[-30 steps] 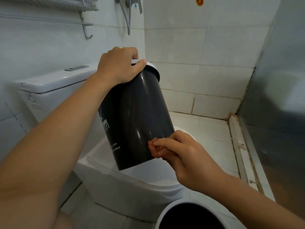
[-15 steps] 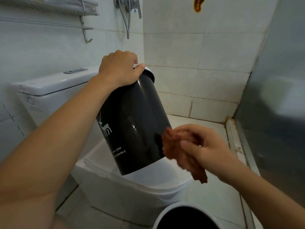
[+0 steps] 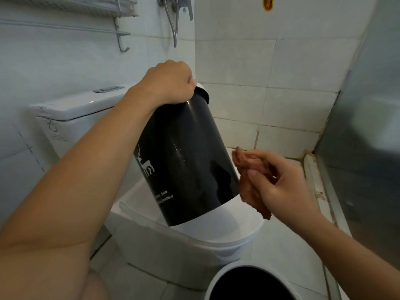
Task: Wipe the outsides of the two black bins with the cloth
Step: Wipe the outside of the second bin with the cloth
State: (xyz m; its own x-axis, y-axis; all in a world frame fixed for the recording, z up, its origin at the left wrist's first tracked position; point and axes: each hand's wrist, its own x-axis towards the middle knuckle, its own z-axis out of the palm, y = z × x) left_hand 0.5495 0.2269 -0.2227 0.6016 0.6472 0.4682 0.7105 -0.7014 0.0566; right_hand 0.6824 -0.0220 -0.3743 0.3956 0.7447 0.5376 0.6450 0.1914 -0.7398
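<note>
A black bin [image 3: 184,159] with a white rim and a white deer print is tilted over the closed toilet lid, its base near the lid. My left hand [image 3: 168,82] grips its rim from above. My right hand [image 3: 279,187] holds a crumpled reddish-brown cloth [image 3: 249,180] just to the right of the bin's lower side, at or just off its surface. A second black bin [image 3: 251,282] with a white rim stands on the floor at the bottom edge, only its open top showing.
The white toilet [image 3: 194,241] with its cistern [image 3: 82,109] fills the left and middle. Tiled walls close in behind, with a metal rack [image 3: 116,24] and shower hose [image 3: 175,22] above. A grey panel [image 3: 368,137] bounds the right side.
My right hand lifted the cloth off the bin's lower side and drew it up and to the right; the cloth now hangs loosely. The bin turned, showing more of its deer print.
</note>
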